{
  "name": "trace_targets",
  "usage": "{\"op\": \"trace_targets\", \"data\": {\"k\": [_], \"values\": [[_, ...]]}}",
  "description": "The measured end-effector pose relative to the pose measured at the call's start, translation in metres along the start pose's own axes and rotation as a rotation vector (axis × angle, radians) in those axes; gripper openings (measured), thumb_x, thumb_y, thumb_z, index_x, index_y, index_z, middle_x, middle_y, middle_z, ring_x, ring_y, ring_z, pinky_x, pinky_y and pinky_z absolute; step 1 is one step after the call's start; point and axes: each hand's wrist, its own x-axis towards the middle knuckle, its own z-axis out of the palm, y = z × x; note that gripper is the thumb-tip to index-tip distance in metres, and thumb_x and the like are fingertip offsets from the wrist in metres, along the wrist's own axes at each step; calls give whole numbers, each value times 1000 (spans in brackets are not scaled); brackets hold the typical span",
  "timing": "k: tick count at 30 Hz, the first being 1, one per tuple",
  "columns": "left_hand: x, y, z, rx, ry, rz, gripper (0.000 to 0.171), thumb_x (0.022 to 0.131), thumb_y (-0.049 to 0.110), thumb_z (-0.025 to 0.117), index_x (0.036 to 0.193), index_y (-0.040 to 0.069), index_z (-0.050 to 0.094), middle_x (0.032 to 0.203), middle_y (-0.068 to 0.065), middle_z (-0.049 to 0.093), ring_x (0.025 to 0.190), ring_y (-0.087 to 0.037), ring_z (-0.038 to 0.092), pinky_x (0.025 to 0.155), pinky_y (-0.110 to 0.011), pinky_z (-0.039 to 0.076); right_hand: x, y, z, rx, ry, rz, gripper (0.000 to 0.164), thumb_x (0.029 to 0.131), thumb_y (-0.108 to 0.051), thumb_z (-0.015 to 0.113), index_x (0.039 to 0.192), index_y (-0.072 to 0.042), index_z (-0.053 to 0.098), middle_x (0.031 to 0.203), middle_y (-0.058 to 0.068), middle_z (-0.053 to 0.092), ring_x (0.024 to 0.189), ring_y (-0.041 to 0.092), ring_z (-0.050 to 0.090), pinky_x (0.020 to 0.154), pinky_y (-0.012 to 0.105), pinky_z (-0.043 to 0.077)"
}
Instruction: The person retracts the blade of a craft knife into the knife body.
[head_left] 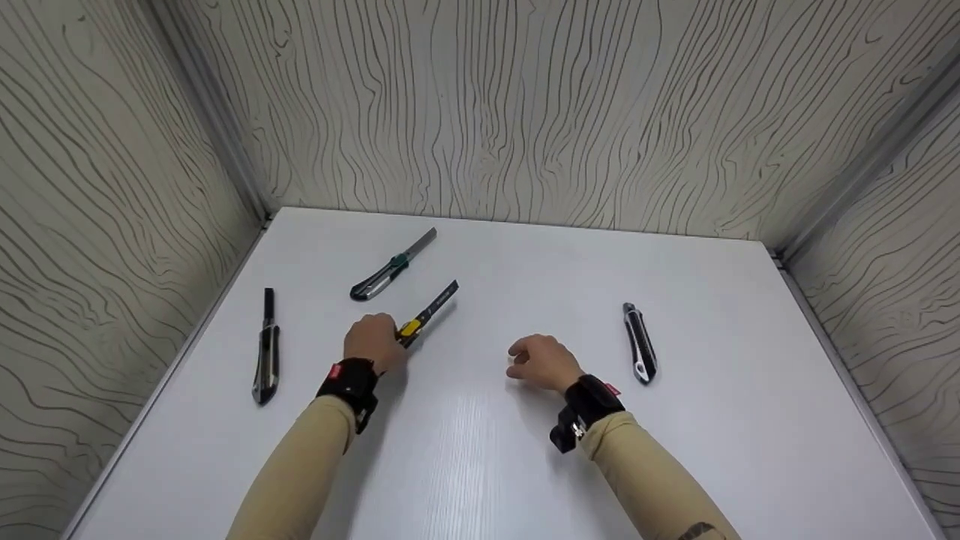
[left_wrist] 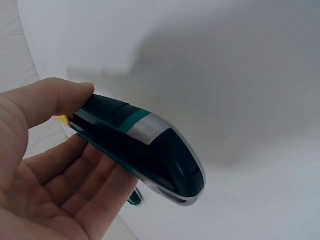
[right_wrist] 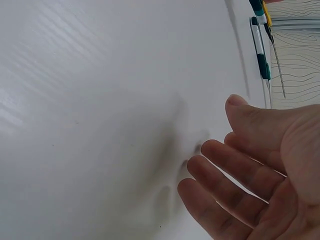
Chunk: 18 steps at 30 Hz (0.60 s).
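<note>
My left hand (head_left: 373, 343) grips a utility knife (head_left: 421, 320) with a yellow slider, its long dark blade out and pointing away to the right. Seen from the left wrist, the dark handle (left_wrist: 145, 135) with a silver band is held between thumb and fingers, its butt end toward the camera. The knife is raised above the white table, where a shadow falls. My right hand (head_left: 547, 363) hovers over the table to the right, fingers loosely bent and holding nothing. In the right wrist view its fingers (right_wrist: 225, 172) lie spread a little apart, with table below.
Behind the held knife lies a green-slider utility knife (head_left: 394, 266), blade out. Another utility knife (head_left: 266, 349) lies at the left, its dark blade extended. To the right rests a black and silver utility knife (head_left: 640, 345), no long blade showing. Wood-patterned walls (head_left: 495, 112) enclose the table (head_left: 465, 465).
</note>
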Motion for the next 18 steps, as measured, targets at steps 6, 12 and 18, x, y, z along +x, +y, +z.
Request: {"op": "trace_targets", "data": {"k": [6, 12, 18], "values": [[-7, 32, 6, -64, -11, 57, 15, 73, 13, 77, 80, 3, 68, 67, -5, 61, 60, -20, 52, 57, -30, 41, -3, 1, 0, -20, -1, 8, 34, 82, -22, 75, 112, -7, 71, 100, 5, 73, 95, 21, 66, 86, 40, 52], [-9, 62, 15, -76, -58, 87, 17, 73, 15, 78, 83, 4, 70, 69, -3, 61, 62, -19, 53, 59, -30, 42, -3, 2, -2, -15, 23, 29, 32, 83, -23, 74, 111, -7, 72, 99, 6, 73, 93, 20, 66, 85, 40, 52], [-10, 88, 19, -102, -76, 107, 20, 73, 18, 79, 86, 5, 71, 70, -2, 62, 63, -18, 52, 59, -29, 40, -3, 6, -9, 20, 83, 13, 31, 86, -24, 71, 111, -6, 72, 97, 6, 74, 89, 19, 66, 81, 40, 53]]}}
